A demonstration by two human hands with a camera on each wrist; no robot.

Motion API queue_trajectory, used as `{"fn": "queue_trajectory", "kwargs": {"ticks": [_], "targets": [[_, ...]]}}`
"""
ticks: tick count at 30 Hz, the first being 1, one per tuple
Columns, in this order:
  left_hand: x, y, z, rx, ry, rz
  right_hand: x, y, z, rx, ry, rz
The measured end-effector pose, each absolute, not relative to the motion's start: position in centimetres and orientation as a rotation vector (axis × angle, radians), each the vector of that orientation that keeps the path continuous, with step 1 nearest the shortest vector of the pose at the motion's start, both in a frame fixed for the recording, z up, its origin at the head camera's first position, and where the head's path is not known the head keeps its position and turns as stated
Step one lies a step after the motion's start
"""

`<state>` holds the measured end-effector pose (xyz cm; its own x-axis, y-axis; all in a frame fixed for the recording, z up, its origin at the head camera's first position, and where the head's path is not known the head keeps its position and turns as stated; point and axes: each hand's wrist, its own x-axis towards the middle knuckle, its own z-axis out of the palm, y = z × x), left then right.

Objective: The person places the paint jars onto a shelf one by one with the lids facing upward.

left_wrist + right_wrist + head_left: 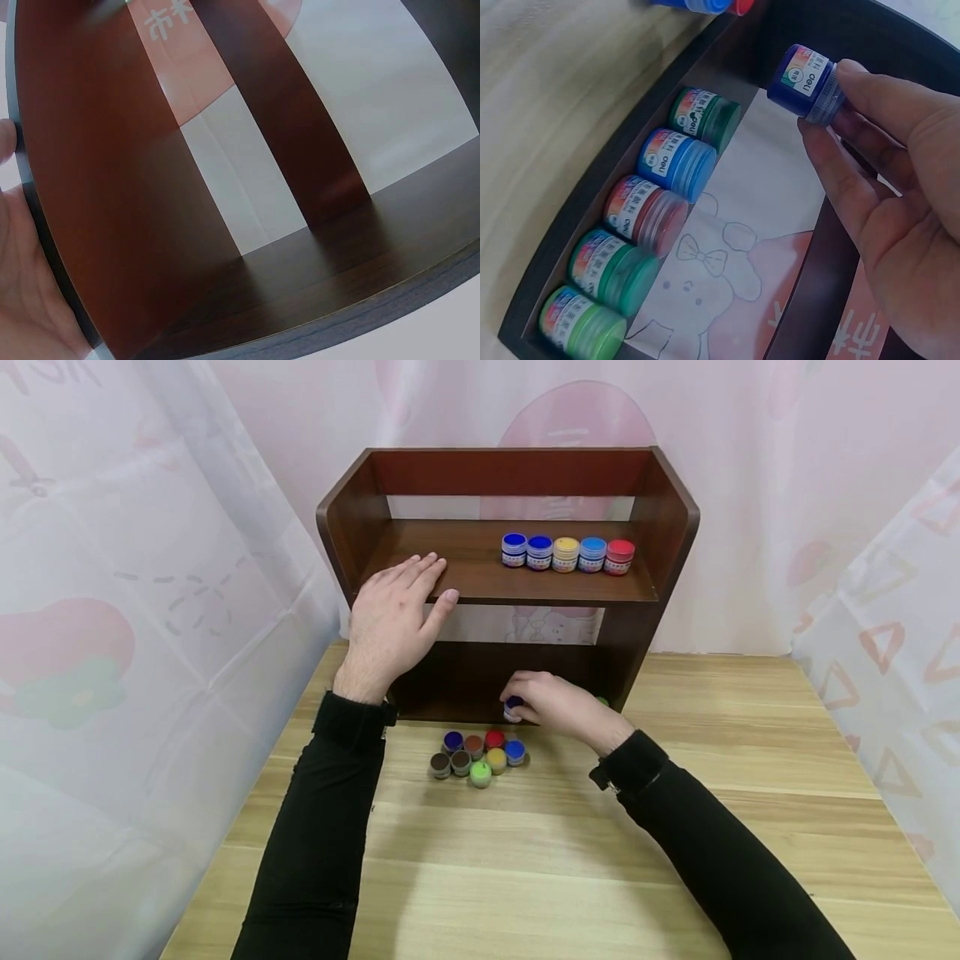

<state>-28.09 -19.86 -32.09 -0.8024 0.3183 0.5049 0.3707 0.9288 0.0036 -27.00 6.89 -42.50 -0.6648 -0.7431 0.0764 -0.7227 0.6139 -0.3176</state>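
Observation:
My right hand (564,703) pinches a dark blue paint jar (801,81) between thumb and fingers, just above the lower board of a dark wooden shelf (517,472). In the right wrist view, that jar is tilted, apart from a row of jars on the lower board; this row includes a dark green jar (705,118), a blue jar (676,165) and a red jar (645,216). My left hand (393,617) rests its outstretched fingers on the left part of the upper board (472,581), thumb near the front edge.
On the upper board's right side stand several jars, from dark blue through a yellow jar (566,555) to a red jar (618,558). Several more, including a light green jar (481,774), cluster on the wooden table (570,868) before the shelf. Printed curtains (750,510) surround it.

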Motion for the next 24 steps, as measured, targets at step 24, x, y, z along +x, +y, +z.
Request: {"fn": "queue_trajectory", "kwargs": {"ticks": [24], "targets": [[-28.1,-19.9,-32.1,-0.498,-2.560,-0.151,-30.8,4.4,-44.5,-1.181,2.766,-0.441]]}}
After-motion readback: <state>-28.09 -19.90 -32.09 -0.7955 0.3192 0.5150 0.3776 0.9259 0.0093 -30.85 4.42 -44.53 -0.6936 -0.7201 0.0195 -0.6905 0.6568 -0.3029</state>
